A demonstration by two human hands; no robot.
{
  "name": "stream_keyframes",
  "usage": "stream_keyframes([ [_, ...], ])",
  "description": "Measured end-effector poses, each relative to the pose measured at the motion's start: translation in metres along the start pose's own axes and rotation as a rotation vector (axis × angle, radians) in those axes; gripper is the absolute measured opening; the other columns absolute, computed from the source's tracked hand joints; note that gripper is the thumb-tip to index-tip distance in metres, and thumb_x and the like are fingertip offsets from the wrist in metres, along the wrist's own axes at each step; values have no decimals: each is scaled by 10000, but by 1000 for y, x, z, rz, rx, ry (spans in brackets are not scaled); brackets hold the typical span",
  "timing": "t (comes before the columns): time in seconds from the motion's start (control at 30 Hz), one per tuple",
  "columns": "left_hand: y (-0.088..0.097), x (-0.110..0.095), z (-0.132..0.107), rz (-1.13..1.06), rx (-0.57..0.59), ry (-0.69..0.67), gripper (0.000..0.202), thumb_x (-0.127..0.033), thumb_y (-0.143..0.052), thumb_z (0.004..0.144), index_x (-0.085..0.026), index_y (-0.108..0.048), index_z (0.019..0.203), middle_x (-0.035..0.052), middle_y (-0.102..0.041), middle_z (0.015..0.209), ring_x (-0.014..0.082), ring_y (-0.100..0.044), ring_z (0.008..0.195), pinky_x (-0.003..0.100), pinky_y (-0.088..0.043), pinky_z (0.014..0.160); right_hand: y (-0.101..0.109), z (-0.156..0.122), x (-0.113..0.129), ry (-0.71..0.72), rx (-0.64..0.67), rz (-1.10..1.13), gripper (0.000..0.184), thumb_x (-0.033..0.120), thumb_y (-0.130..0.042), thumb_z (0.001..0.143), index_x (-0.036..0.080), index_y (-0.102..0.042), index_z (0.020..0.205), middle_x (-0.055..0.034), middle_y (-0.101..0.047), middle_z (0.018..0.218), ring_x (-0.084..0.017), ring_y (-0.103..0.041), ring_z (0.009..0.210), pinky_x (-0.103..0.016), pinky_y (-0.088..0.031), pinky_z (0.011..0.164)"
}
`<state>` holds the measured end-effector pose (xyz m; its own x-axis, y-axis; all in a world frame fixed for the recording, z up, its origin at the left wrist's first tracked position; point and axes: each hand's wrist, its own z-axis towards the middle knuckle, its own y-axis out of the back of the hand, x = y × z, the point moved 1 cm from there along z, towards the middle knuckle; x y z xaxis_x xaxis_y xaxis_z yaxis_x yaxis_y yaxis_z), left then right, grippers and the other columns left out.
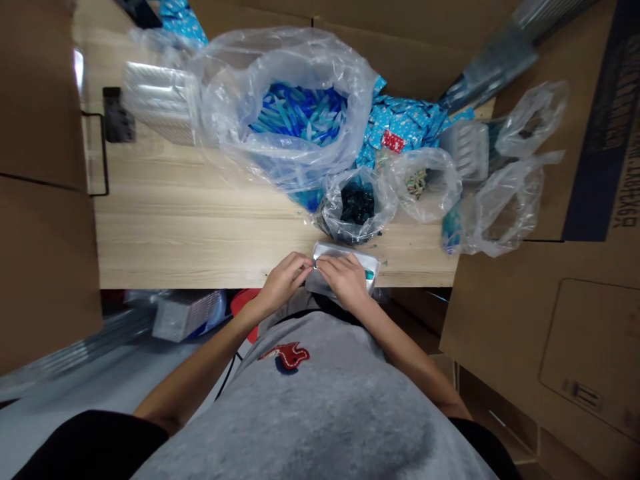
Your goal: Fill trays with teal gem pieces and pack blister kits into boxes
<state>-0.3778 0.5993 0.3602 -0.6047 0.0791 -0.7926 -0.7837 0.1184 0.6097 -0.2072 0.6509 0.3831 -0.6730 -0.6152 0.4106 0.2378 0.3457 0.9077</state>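
Observation:
At the table's front edge, my left hand (289, 277) and my right hand (345, 279) meet with their fingertips pinched together. Between them is a small dark and shiny piece (315, 265), too small to name. Under my right hand lies a clear plastic tray (327, 249), partly covered by the hand, with a teal piece (369, 275) in it at the right. Just beyond the tray stands a clear bag (385, 200) of small dark pieces (357, 203).
A large clear bag (230, 87) of blue pieces (300, 113) stands at the back. Blue printed packets (410, 120) are heaped right of it. A smaller bag (440, 200) holds beige pieces. Stacked clear trays (165, 100) sit at left. Cardboard boxes (545, 307) flank the table (190, 227).

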Motion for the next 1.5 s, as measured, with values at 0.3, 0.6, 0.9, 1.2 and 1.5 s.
stream_keyframes([
  [0.3,-1,-5,-2,242,-11,-149,164,-240,-441,970,-174,-591,969,79,-641,933,199,-593,883,341,-487,782,19,10,14,-155,232,51,234,230,-505,960,215,-641,1149,-53,-704,1130,-199,-633,971,-335,-314,805],
  [0.6,-16,-26,-2,357,263,-373,198,-234,-453,961,-165,-634,921,76,-675,880,203,-611,814,334,-486,738,12,0,4,-220,-8,312,202,190,-584,898,194,-698,1065,-75,-703,1102,-195,-642,956,-323,-438,853],
  [0.9,-24,-25,16,357,518,-383,187,-181,-487,925,-214,-607,786,4,-634,783,161,-611,730,257,-470,618,39,-77,-64,-798,-506,698,322,407,-581,824,161,-719,979,-61,-696,825,-163,-598,675,-297,-488,653],
  [1.2,-36,-39,10,426,486,-402,219,-9,-436,844,-157,-589,797,87,-628,821,208,-590,732,322,-462,664,22,-97,-58,-833,-344,890,379,447,-625,766,154,-722,984,-7,-631,692,-97,-459,481,-265,-438,530],
  [1.5,12,-70,9,421,256,-547,201,-111,-416,892,-163,-585,796,78,-650,824,188,-561,765,318,-472,696,39,-98,-48,-521,-63,1181,766,339,-754,721,225,-441,1410,8,-641,798,-136,-572,730,-276,-512,654],
])
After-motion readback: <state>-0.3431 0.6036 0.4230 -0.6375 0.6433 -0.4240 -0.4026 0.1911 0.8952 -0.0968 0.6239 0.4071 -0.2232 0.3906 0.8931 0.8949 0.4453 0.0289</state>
